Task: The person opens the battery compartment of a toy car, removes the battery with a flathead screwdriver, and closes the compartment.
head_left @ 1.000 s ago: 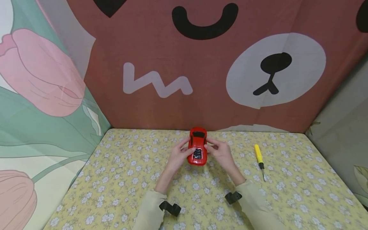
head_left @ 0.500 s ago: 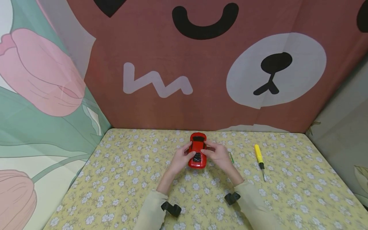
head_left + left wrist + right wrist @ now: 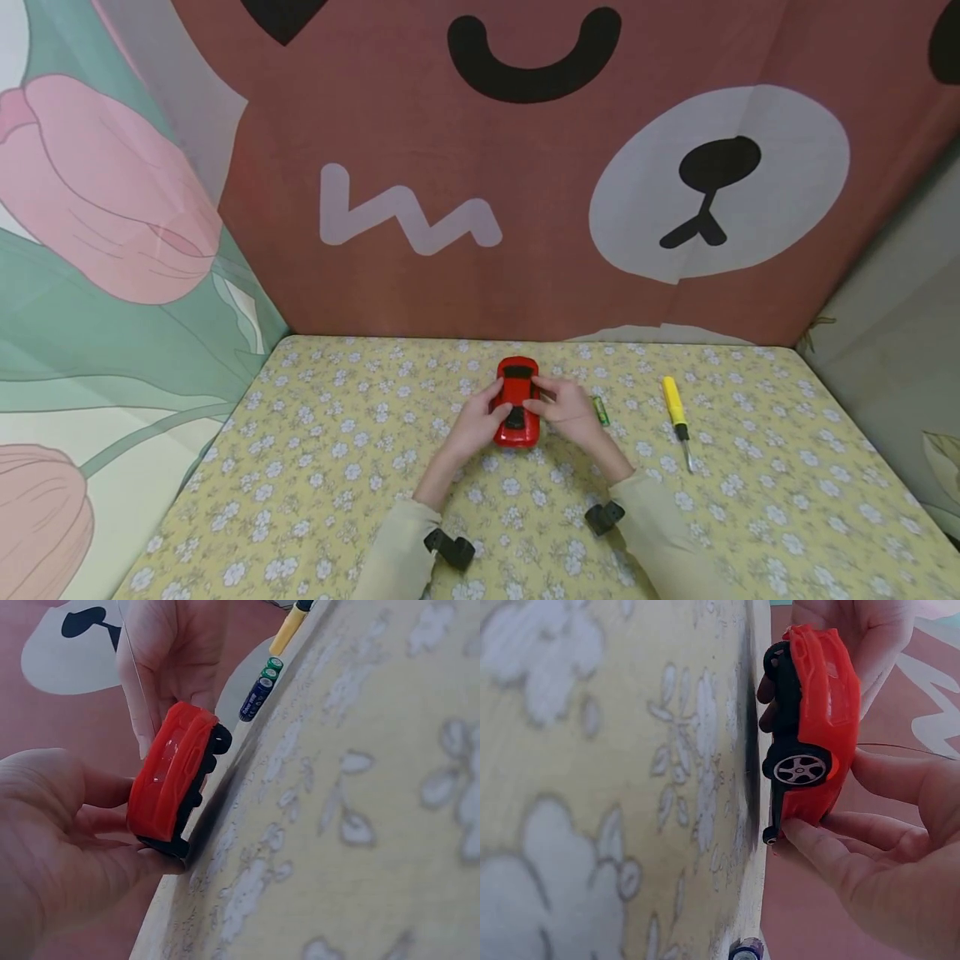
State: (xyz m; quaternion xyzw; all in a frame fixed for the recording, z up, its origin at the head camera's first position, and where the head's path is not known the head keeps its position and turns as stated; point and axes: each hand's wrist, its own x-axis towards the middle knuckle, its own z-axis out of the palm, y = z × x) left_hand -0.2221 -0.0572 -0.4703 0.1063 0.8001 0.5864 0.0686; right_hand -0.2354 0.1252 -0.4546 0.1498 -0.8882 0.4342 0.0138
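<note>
A red toy car (image 3: 517, 387) with black windows is held between both hands, close over the flowered cloth. On its left side, my left hand (image 3: 470, 429) pinches it, the thumb lying on top near the window at the near end. My right hand (image 3: 572, 414) grips the opposite side with thumb and fingers. The right wrist view shows the car (image 3: 821, 705) tipped sideways in frame, with a silver-spoked wheel (image 3: 799, 769) and a dark underside. In the left wrist view, the left fingers (image 3: 112, 862) reach under the car's edge (image 3: 161, 776).
Beside the right hand lie batteries, a green one (image 3: 600, 411) showing from above and a blue one (image 3: 257, 699) in the left wrist view. Farther right is a yellow-handled screwdriver (image 3: 675, 408). A printed fabric wall (image 3: 540, 283) rises behind the table.
Both hands have drawn the car nearer the person and lower in the head view. A green battery, earlier hidden behind the right hand, now shows beside it. The screwdriver has stayed put.
</note>
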